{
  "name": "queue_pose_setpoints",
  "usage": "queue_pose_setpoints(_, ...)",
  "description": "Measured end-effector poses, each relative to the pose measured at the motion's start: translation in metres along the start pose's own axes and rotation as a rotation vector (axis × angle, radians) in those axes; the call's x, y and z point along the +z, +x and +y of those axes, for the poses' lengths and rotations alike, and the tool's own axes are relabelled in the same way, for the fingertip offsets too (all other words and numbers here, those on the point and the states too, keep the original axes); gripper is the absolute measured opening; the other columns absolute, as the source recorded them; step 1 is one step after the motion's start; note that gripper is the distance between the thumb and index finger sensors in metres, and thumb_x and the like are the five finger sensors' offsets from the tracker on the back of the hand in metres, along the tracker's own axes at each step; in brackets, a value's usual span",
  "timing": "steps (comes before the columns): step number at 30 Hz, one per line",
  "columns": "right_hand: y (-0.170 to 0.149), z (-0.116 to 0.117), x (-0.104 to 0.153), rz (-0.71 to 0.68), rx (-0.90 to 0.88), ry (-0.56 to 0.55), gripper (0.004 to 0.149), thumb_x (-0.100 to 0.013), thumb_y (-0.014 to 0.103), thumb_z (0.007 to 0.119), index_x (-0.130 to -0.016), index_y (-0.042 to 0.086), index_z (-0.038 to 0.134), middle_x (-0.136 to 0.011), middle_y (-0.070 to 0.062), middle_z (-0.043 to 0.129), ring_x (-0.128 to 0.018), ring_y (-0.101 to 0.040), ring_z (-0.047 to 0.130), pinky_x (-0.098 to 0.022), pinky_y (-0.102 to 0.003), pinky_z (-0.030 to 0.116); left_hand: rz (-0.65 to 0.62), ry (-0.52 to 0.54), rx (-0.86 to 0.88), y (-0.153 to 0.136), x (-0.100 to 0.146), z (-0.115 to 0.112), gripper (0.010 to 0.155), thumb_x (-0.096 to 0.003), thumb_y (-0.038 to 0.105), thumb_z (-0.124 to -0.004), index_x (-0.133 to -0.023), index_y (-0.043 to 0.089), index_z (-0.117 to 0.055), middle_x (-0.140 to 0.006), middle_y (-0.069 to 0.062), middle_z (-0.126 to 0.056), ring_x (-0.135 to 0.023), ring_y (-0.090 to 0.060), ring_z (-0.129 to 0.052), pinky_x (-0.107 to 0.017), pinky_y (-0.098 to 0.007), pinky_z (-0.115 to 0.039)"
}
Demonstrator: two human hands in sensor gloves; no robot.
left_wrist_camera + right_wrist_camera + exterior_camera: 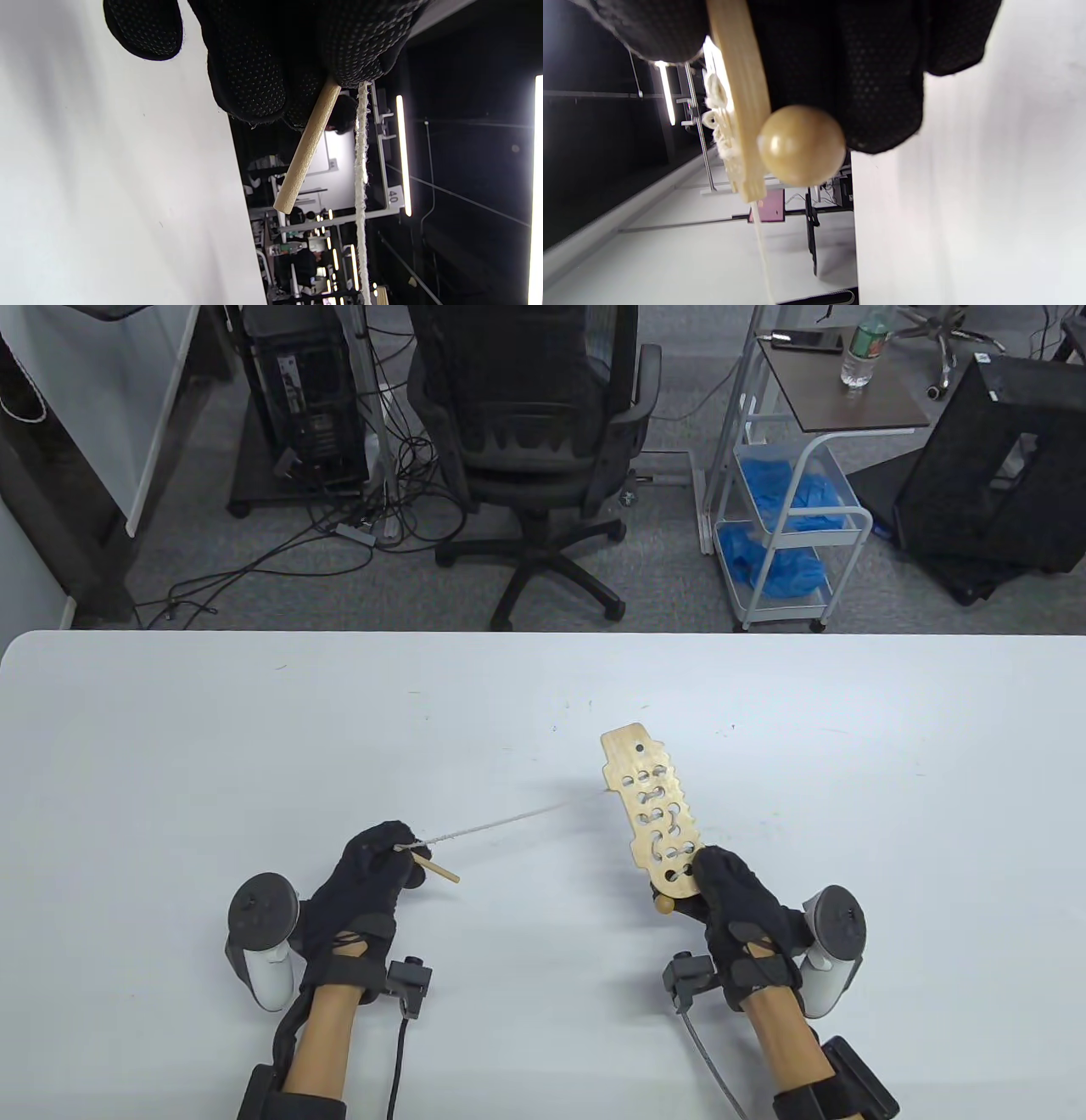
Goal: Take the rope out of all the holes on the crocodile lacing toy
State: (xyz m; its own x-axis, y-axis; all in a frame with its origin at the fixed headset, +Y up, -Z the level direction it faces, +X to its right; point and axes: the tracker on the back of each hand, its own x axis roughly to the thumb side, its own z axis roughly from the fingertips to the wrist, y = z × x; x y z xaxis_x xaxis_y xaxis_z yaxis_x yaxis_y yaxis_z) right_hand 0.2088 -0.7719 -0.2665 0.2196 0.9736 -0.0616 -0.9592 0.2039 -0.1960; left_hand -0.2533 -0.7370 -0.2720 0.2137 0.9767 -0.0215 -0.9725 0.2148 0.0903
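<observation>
Crocodile board (653, 814) stood right of centre over the bench (254, 729); rope (501, 820) ran leftward to the left hand (373, 874).

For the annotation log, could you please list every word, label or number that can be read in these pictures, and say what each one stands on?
"40": on a white tag on the metal frame in the background of the left wrist view.
Water bottle label on the side table, table view: too small to read.
Pink sign in the right wrist view's background: blurred.
Nothing is printed on the crocodile lacing toy, rope or gloves.
</observation>
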Motion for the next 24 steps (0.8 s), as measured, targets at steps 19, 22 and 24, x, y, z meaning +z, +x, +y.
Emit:
queue_pose_setpoints(19,-0.011,0.001,0.005,0.04,-0.194,-0.024,0.047,-0.045,0.041,0.078,-0.077,0.006,0.08,-0.058,-0.016,0.102,-0.05,-0.038,0.101,-0.052,-0.063,0.072,-0.062,0.059,-0.04,0.006,0.004,-0.002,0.044,-0.0485,0.04,-0.083,-0.093,0.041,-0.077,-0.077,0.008,-0.101,-0.061,-0.01,-0.1,-0.067,-0.055,-0.074)
queue_pose_setpoints(22,-0.011,0.015,0.011,0.036,-0.198,0.047,0.047,-0.045,0.04,0.079,-0.076,0.006,0.08,-0.058,-0.016,0.102,-0.051,-0.038,0.101,-0.052,-0.063,0.072,-0.089,0.031,-0.033,0.01,0.005,-0.011,0.044,-0.0476,0.041,-0.084,-0.091,0.04,-0.079,-0.075,0.008,-0.102,-0.059,-0.01,-0.101,-0.066,-0.055,-0.074)
queue_pose_setpoints(24,-0.011,0.025,0.015,0.029,-0.182,0.095,0.047,-0.044,0.04,0.079,-0.076,0.006,0.08,-0.058,-0.016,0.102,-0.05,-0.038,0.101,-0.052,-0.063,0.072,-0.1,0.017,-0.036,0.013,0.006,-0.016,0.043,-0.047,0.041,-0.085,-0.09,0.039,-0.08,-0.073,0.007,-0.102,-0.058,-0.01,-0.101,-0.066,-0.055,-0.075)
